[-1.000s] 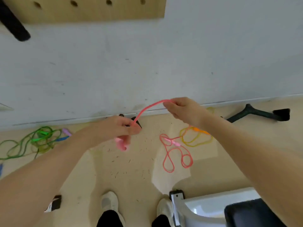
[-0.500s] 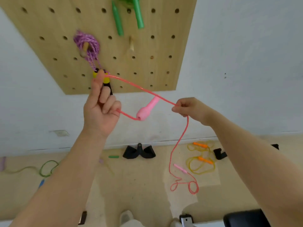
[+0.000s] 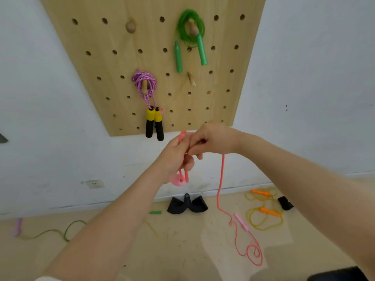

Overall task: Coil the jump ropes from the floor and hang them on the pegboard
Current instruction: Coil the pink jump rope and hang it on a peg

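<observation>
My left hand [image 3: 176, 154] grips a loop of the pink jump rope [image 3: 221, 189], whose pink handle [image 3: 177, 180] hangs just below the fist. My right hand [image 3: 213, 139] pinches the same rope right beside the left hand. From there the rope drops to the floor, where its second handle [image 3: 241, 221] and a loose tangle lie. On the wooden pegboard [image 3: 121, 57] hang a coiled purple rope [image 3: 144, 83] with yellow-black handles and a coiled green rope [image 3: 189, 29]. Two pegs [image 3: 191, 79] stand bare.
A yellow rope with orange handles [image 3: 263, 211] lies on the floor at the right. A green rope [image 3: 67, 230] trails at the left. A black bracket [image 3: 187, 204] rests against the wall base, and a wall socket [image 3: 95, 183] sits low on the left.
My right hand has moved left and now meets my left hand. The left hand has dropped below the pegboard, and the pink handle now hangs under it. More rope has lifted off the floor.
</observation>
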`<state>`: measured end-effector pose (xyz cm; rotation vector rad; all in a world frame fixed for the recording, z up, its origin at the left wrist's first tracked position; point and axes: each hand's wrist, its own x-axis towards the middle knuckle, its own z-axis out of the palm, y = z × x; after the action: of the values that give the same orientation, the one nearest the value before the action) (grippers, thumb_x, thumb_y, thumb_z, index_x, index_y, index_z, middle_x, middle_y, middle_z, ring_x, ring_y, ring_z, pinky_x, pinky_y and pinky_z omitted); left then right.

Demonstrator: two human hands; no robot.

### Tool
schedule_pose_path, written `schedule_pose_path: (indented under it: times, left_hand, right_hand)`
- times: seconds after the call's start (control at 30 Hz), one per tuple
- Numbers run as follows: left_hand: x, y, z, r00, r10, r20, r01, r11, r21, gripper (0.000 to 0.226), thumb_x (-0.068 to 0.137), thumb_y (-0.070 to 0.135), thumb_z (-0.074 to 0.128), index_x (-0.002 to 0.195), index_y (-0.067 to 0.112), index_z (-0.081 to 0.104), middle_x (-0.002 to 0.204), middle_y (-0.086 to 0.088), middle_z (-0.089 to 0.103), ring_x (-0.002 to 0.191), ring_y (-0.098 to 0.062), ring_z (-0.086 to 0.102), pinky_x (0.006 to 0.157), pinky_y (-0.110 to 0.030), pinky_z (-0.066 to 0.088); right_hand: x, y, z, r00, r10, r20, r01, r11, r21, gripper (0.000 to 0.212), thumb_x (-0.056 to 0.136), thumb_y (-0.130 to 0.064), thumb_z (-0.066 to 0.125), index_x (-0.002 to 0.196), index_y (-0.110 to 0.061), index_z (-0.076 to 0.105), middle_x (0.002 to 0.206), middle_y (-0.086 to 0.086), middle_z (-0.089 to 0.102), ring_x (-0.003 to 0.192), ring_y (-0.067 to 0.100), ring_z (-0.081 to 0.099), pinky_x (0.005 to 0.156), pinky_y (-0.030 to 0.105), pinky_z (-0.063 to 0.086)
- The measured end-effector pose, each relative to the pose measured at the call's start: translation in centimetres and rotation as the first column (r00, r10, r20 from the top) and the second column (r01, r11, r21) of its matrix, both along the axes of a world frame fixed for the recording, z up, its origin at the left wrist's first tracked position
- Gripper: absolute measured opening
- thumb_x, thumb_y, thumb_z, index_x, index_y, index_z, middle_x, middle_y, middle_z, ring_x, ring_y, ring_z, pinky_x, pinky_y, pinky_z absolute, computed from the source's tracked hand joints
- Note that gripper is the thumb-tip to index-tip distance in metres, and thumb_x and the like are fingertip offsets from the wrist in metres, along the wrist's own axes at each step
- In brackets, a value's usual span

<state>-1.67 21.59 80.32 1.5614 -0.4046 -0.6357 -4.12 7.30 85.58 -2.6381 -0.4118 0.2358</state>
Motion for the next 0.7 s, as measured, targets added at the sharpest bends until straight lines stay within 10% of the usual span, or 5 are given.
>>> schedule_pose_path:
  times: [0.13,0.3,0.53,0.7]
  left_hand:
    - [1.0,0.8,0.9,0.992,-0.057,-0.112,0.062,0.997,0.041,0.049,0.098,0.05,0.02,0.081,0.015,0.05,0.046,0.004,0.035,0.031,-0.006,0.016,0.035,-0.014,0.011]
    - [2.2,2.0,2.9,0.909,-0.398,-0.125,0.401,0.916,-0.002,0.049,0.098,0.043,0.023,0.061,0.017,0.043,0.044,0.007,0.022,0.034,-0.004,0.013,0.035,-0.014,0.009]
    - [2.7,1.7,3.1,0.882,-0.45,-0.144,0.413,0.882,-0.224,0.049,0.087,0.036,0.038,0.051,0.014,0.064,0.04,0.009,0.031,0.031,-0.002,0.024,0.036,-0.015,0.019]
    - [1.6,-0.2,2.9,0.928,-0.318,-0.197,0.249,0.918,-0.308,0.05,0.088,0.031,0.035,0.066,0.008,0.073,0.045,0.008,0.032,0.038,-0.005,0.028,0.043,-0.017,0.023]
  right_hand:
    - [0.5,-0.6,1.6,0.902,-0.254,0.35,0.225,0.967,0.121,0.024,0.075,-0.032,0.075,0.077,-0.015,0.058,0.058,-0.013,0.044,0.051,0.003,0.039,0.052,0.017,0.031]
    - [-0.9,-1.2,2.0,0.981,-0.194,-0.026,0.19,0.915,0.357,0.034,0.089,-0.024,0.06,0.122,-0.028,0.055,0.1,-0.023,0.056,0.074,-0.013,0.054,0.07,0.001,0.04]
    - [-2.1,-1.6,1.8,0.981,-0.165,-0.101,0.193,0.851,0.489,0.036,0.094,-0.031,0.049,0.065,-0.012,0.056,0.047,-0.009,0.041,0.045,0.007,0.029,0.048,0.018,0.024]
    - [-2.0,-3.2,2.6,0.974,-0.225,-0.032,0.206,0.809,0.55,0.032,0.094,-0.025,0.052,0.073,-0.005,0.066,0.042,-0.009,0.038,0.041,0.006,0.026,0.043,0.015,0.023]
